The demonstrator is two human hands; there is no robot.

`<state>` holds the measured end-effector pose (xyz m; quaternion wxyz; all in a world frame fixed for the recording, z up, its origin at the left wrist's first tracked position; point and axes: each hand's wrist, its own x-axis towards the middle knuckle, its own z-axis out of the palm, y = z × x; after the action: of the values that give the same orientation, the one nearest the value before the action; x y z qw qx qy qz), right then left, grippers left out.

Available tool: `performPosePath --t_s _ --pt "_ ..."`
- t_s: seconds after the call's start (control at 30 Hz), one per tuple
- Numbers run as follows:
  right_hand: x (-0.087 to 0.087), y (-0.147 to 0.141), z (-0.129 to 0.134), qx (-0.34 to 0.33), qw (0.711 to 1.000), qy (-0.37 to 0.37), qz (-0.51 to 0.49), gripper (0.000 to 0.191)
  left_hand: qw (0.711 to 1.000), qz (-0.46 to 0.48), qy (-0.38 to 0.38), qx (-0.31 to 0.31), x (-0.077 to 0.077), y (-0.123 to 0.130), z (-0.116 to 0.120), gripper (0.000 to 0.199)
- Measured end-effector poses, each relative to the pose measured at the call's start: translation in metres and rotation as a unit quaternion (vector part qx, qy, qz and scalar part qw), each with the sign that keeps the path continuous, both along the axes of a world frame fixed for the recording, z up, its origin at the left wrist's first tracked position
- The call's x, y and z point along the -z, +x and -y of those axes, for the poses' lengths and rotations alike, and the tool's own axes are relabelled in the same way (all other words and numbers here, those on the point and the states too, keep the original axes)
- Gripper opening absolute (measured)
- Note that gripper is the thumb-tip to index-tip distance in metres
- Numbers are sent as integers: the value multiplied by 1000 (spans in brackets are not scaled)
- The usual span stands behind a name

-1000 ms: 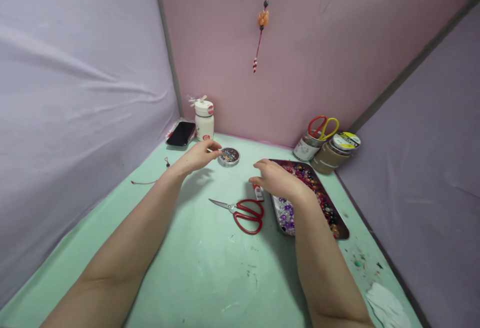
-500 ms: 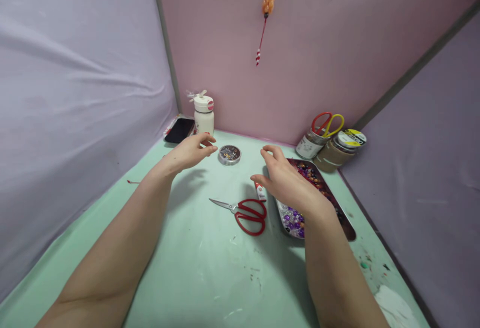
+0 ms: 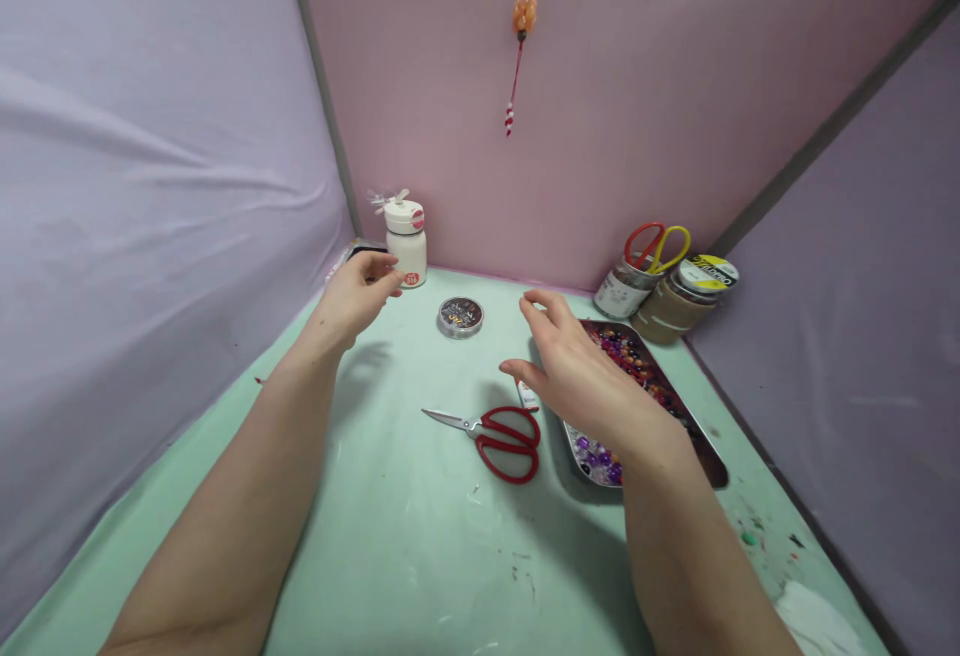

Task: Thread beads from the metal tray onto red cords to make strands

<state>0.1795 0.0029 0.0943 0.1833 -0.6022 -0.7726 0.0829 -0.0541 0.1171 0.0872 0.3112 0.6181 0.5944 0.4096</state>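
My left hand [image 3: 358, 298] hovers over the back left of the green table [image 3: 420, 556], fingers apart and holding nothing, in front of a white bottle [image 3: 406, 244]. My right hand [image 3: 566, 361] is held open above the left edge of a tray of beads [image 3: 705, 446], also with nothing in it. Between the hands sits a small round container [image 3: 460, 316]. Red-handled scissors [image 3: 480, 428] lie nearer, blades pointing left. A small red and white packet [image 3: 527, 394] is partly hidden by my right thumb.
A jar holding red and yellow scissors [image 3: 624, 286] and a brown jar with a lid [image 3: 679, 306] stand at the back right. A beaded red string [image 3: 524, 16] hangs before the pink back wall. A dark phone [image 3: 369, 248] is partly covered at the back left.
My left hand has moved left, away from the round container, and now covers much of the phone. My right hand stays nearly in place. The view has shifted slightly.
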Motion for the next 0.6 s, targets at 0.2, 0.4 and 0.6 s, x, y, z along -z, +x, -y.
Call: performPosePath --t_s 0.2,0.4,0.6 --pt "-2 0 4 -2 1000 -4 1 54 1000 20 -1 -13 2 0 -2 35" --pt "-3 0 5 -5 1000 -1 6 58 1000 17 -3 16 10 -2 -6 39" --pt "-3 1 7 -6 1000 -6 5 59 1000 5 -4 22 9 1 -5 41"
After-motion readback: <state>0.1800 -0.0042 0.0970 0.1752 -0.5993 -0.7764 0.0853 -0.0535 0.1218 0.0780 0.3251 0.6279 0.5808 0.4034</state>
